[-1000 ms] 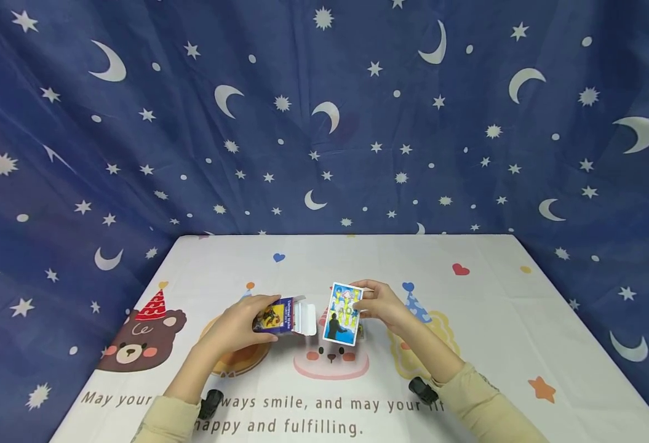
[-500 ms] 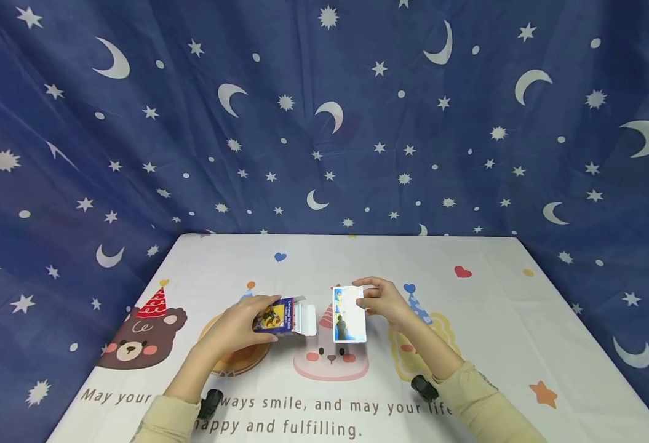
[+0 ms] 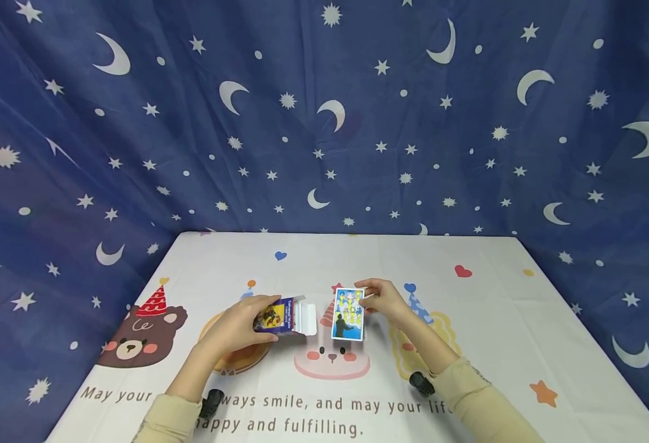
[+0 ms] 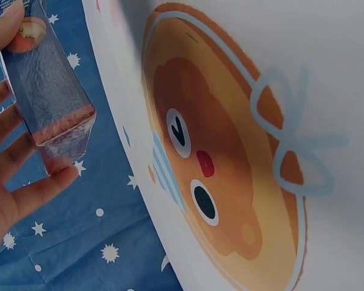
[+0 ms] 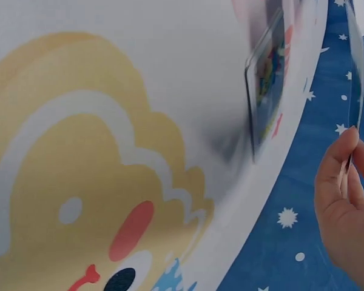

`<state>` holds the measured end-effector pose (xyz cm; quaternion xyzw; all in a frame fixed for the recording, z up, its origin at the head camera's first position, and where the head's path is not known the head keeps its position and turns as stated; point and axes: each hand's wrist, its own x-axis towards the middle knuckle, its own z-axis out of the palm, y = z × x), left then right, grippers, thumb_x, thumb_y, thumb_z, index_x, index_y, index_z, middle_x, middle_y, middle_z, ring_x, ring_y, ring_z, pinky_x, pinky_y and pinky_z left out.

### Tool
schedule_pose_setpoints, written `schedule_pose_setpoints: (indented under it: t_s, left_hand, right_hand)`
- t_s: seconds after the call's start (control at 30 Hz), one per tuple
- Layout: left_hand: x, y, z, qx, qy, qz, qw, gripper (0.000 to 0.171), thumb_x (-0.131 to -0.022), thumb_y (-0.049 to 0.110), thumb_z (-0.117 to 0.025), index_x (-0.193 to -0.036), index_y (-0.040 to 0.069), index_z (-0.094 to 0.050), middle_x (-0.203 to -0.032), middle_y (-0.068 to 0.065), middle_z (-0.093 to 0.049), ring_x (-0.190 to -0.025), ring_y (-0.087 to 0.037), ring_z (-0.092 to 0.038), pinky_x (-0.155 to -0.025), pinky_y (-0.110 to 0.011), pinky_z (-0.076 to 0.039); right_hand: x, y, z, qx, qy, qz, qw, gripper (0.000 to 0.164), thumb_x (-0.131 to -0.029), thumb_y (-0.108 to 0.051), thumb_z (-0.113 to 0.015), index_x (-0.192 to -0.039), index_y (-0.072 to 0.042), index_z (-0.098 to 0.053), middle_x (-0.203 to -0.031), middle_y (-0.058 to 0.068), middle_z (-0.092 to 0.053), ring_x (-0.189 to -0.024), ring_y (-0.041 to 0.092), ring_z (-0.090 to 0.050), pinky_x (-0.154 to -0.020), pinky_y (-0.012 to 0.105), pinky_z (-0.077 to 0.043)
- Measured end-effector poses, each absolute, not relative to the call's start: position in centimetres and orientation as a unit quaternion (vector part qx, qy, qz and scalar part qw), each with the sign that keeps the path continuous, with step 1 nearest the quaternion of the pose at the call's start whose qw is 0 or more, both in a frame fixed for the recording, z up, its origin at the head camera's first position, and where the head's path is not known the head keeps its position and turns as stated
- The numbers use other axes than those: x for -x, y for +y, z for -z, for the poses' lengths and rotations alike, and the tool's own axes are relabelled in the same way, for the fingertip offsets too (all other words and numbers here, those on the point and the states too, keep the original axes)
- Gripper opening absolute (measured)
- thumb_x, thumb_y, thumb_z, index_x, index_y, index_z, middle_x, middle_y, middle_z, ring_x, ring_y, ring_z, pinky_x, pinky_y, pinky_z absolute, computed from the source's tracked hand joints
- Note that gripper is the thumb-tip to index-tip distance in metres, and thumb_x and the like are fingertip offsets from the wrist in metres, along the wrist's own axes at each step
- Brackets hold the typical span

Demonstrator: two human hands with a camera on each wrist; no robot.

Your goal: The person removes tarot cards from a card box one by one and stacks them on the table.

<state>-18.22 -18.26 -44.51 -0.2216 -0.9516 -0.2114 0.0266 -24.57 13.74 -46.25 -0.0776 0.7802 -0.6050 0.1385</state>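
My left hand (image 3: 239,324) grips a dark blue and yellow tarot card box (image 3: 274,317) whose white flap (image 3: 305,319) stands open, facing right. In the left wrist view, thumb and fingers hold the box (image 4: 48,79) from both sides under clear shiny wrap. My right hand (image 3: 384,301) pinches a tarot card (image 3: 348,315) by its right edge, its face showing a dark figure and yellow cups on blue. The right wrist view shows this card edge-on, so whether more are behind it I cannot tell. Another picture card (image 5: 268,85) appears there, close to the tablecloth.
A white tablecloth (image 3: 402,258) printed with cartoon animals and lettering covers the table. Behind it hangs a dark blue curtain (image 3: 280,123) with stars and moons. A black wrist device sits at each sleeve (image 3: 468,394).
The card in my right hand has changed tilt; glare covered it half a second ago and its picture is visible again. My left hand and the box have stayed in place.
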Motion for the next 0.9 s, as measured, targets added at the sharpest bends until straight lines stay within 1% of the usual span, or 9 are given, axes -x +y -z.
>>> schedule_pose_setpoints:
  t_s: [0.1, 0.2, 0.3, 0.4, 0.5, 0.57, 0.9]
  left_hand:
    - [18.2, -18.2, 44.6, 0.222, -0.952, 0.21, 0.023, 0.076, -0.069, 0.032, -0.083, -0.135, 0.01, -0.051, -0.131, -0.012, -0.057, -0.121, -0.032, -0.053, -0.102, -0.05, -0.044]
    - [18.2, -18.1, 44.7, 0.217, -0.953, 0.21, 0.022, 0.076, -0.069, 0.033, -0.083, -0.135, 0.011, -0.052, -0.131, -0.011, -0.058, -0.121, -0.032, -0.053, -0.102, -0.051, -0.043]
    - [18.2, -18.0, 44.7, 0.213, -0.953, 0.212, 0.024, 0.076, -0.069, 0.032, -0.083, -0.135, 0.012, -0.052, -0.131, -0.011, -0.058, -0.121, -0.032, -0.053, -0.102, -0.051, -0.043]
    - [18.3, -18.0, 44.7, 0.214, -0.953, 0.212, 0.025, 0.076, -0.069, 0.032, -0.083, -0.135, 0.012, -0.051, -0.131, -0.011, -0.058, -0.121, -0.032, -0.053, -0.102, -0.051, -0.043]
    - [18.4, -18.0, 44.7, 0.216, -0.953, 0.211, 0.024, 0.076, -0.069, 0.032, -0.083, -0.135, 0.012, -0.051, -0.131, -0.011, -0.057, -0.121, -0.033, -0.053, -0.102, -0.051, -0.043]
    - [18.4, -18.0, 44.8, 0.215, -0.954, 0.209, 0.022, 0.076, -0.069, 0.033, -0.083, -0.135, 0.012, -0.051, -0.131, -0.011, -0.057, -0.121, -0.033, -0.052, -0.102, -0.051, -0.043]
    - [18.8, -17.9, 44.7, 0.217, -0.953, 0.212, 0.019, 0.076, -0.069, 0.032, -0.083, -0.135, 0.011, -0.051, -0.131, -0.012, -0.058, -0.121, -0.033, -0.053, -0.103, -0.052, -0.042]
  right_hand:
    - [24.7, 13.8, 46.6, 0.064, 0.775, 0.613, 0.136, 0.041, -0.084, 0.01, -0.059, -0.123, 0.014, -0.049, -0.075, 0.003, -0.062, -0.063, 0.008, -0.059, -0.066, 0.03, -0.059]
    - [24.8, 13.7, 46.9, 0.054, 0.776, 0.617, 0.125, 0.038, -0.084, 0.01, -0.06, -0.12, 0.014, -0.05, -0.07, 0.0, -0.063, -0.062, 0.008, -0.06, -0.065, 0.029, -0.059]
    - [24.9, 13.7, 47.0, 0.048, 0.779, 0.616, 0.112, 0.036, -0.083, 0.01, -0.061, -0.118, 0.014, -0.052, -0.069, 0.001, -0.065, -0.06, 0.008, -0.059, -0.062, 0.026, -0.058]
    - [25.0, 13.6, 47.0, 0.043, 0.787, 0.608, 0.1, 0.035, -0.083, 0.009, -0.061, -0.117, 0.014, -0.053, -0.071, 0.005, -0.067, -0.058, 0.007, -0.058, -0.058, 0.023, -0.057]
    - [25.4, 13.6, 47.3, 0.025, 0.794, 0.599, 0.097, 0.034, -0.083, 0.009, -0.06, -0.116, 0.013, -0.055, -0.073, 0.009, -0.068, -0.056, 0.006, -0.057, -0.055, 0.02, -0.054]
    - [25.6, 13.5, 47.6, 0.012, 0.797, 0.596, 0.098, 0.032, -0.083, 0.009, -0.061, -0.115, 0.012, -0.057, -0.074, 0.01, -0.069, -0.055, 0.007, -0.057, -0.054, 0.02, -0.053]
    - [26.0, 13.2, 48.3, -0.029, 0.808, 0.578, 0.106, 0.029, -0.083, 0.006, -0.062, -0.112, 0.008, -0.061, -0.071, 0.006, -0.067, -0.052, 0.007, -0.053, -0.05, 0.017, -0.048]
